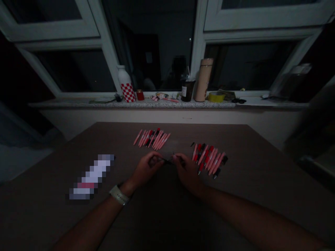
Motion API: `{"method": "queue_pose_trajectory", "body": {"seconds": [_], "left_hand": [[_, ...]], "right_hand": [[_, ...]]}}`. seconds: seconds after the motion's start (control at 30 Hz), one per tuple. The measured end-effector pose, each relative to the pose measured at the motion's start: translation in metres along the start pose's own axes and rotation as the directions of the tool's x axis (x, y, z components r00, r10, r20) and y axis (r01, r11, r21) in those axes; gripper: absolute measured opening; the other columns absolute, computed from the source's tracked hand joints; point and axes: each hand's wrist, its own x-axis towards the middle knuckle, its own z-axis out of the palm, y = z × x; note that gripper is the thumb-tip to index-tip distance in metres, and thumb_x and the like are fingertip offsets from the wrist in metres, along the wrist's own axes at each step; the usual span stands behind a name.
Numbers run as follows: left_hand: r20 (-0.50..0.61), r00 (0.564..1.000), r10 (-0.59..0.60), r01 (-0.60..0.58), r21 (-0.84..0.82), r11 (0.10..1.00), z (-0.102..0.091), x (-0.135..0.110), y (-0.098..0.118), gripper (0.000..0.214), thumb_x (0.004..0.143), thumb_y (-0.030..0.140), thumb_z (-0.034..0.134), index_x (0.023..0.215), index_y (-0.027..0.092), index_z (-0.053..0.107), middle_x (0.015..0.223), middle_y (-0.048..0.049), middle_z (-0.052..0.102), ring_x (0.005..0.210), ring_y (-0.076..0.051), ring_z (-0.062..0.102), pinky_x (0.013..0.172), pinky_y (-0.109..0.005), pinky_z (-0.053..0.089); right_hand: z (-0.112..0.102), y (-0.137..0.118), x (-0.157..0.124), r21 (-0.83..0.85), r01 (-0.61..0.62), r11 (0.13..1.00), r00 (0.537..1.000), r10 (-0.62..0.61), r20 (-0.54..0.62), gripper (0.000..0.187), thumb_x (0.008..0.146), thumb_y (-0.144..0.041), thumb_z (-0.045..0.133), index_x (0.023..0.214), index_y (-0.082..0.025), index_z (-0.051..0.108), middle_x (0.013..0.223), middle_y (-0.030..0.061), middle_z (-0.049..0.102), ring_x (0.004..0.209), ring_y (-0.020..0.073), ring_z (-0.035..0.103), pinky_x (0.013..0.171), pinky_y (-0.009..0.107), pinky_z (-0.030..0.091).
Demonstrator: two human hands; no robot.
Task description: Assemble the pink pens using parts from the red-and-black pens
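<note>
Over the middle of the table, my left hand has its fingertips pinched on a thin dark pen-like piece. My right hand pinches the other side of it, fingers closed. The dim light hides its exact kind. Beyond my left hand lies a group of pink, red and black pens, side by side and slanted. A second group of pink, red and black pens rests just right of my right hand. A small black piece lies by that group's upper left. My left wrist wears a pale watch band.
A blurred-out pale object lies on the left of the dark table. Along the windowsill stand a checkered bottle, a red-brown jar, a dark cup, a tall flask and yellow tape.
</note>
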Motion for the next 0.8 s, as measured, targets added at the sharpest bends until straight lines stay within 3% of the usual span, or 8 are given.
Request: {"method": "queue_pose_trajectory", "body": {"seconds": [0.17,0.23,0.33,0.47,0.53,0.63,0.8], "left_hand": [[-0.034,0.999,-0.016,0.006,-0.269,0.963,0.0024,0.0015,-0.0040,0.025,0.086,0.039,0.064,0.094,0.017,0.054,0.101,-0.0088,0.069,0.087,-0.018,0.065,0.072,-0.028,0.051],[-0.042,0.999,-0.034,0.019,-0.305,0.952,0.0029,0.0018,-0.0039,0.026,0.087,0.040,0.063,0.094,0.018,0.052,0.101,-0.0082,0.070,0.085,-0.018,0.066,0.071,-0.028,0.052],[-0.074,0.997,-0.034,0.016,-0.230,0.973,0.0020,0.0020,-0.0022,0.026,0.088,0.041,0.061,0.099,0.018,0.054,0.092,-0.0046,0.069,0.082,-0.017,0.065,0.070,-0.027,0.051],[-0.069,0.997,0.041,-0.044,-0.053,0.998,0.0000,0.0015,0.0002,0.030,0.091,0.039,0.057,0.112,0.019,0.062,0.102,-0.0062,0.068,0.090,-0.018,0.064,0.077,-0.029,0.050],[-0.057,0.997,0.054,-0.055,-0.017,0.998,-0.0001,0.0011,-0.0003,0.031,0.090,0.038,0.059,0.115,0.019,0.061,0.100,-0.0056,0.068,0.085,-0.018,0.062,0.075,-0.029,0.050],[-0.081,0.995,0.058,-0.055,0.047,0.997,0.0003,0.0008,-0.0030,0.027,0.087,0.036,0.064,0.106,0.018,0.062,0.090,-0.0036,0.065,0.077,-0.016,0.059,0.069,-0.027,0.048],[-0.078,0.989,0.125,-0.111,0.163,0.980,0.0000,0.0015,-0.0053,0.017,0.086,0.033,0.065,0.097,0.020,0.066,0.094,-0.0053,0.064,0.089,-0.020,0.059,0.079,-0.031,0.048]], "right_hand": [[0.0008,0.0027,0.0003,-0.039,0.014,0.999,0.999,-0.013,0.034,0.027,0.096,-0.042,0.050,0.100,-0.022,0.068,0.090,0.0017,0.071,0.079,0.0175,0.064,0.074,0.029,0.048],[0.0011,0.0050,0.0005,-0.059,0.037,0.998,0.999,-0.035,0.035,0.028,0.096,-0.042,0.050,0.101,-0.022,0.069,0.093,0.0029,0.071,0.084,0.0184,0.064,0.077,0.031,0.048],[0.0014,0.0078,0.0006,-0.091,0.077,0.993,0.997,-0.075,0.029,0.028,0.096,-0.042,0.052,0.100,-0.021,0.070,0.094,0.0042,0.071,0.088,0.0195,0.063,0.081,0.032,0.048],[0.0015,0.0089,0.0007,-0.101,0.110,0.989,0.994,-0.107,0.031,0.027,0.095,-0.042,0.053,0.099,-0.022,0.071,0.095,0.0041,0.070,0.089,0.0197,0.062,0.083,0.034,0.047],[0.0012,0.0080,0.0010,-0.090,0.115,0.989,0.993,-0.111,0.045,0.027,0.096,-0.042,0.052,0.099,-0.023,0.071,0.094,0.0038,0.070,0.087,0.0191,0.062,0.081,0.033,0.048],[-0.0001,0.0057,0.0015,-0.068,0.123,0.990,0.991,-0.118,0.066,0.025,0.096,-0.039,0.053,0.099,-0.022,0.072,0.093,0.0036,0.070,0.086,0.0180,0.063,0.077,0.030,0.048],[-0.0020,0.0041,0.0020,-0.081,0.140,0.987,0.988,-0.133,0.084,0.021,0.095,-0.035,0.056,0.097,-0.024,0.074,0.090,0.0031,0.069,0.084,0.0175,0.063,0.077,0.030,0.049]]}}
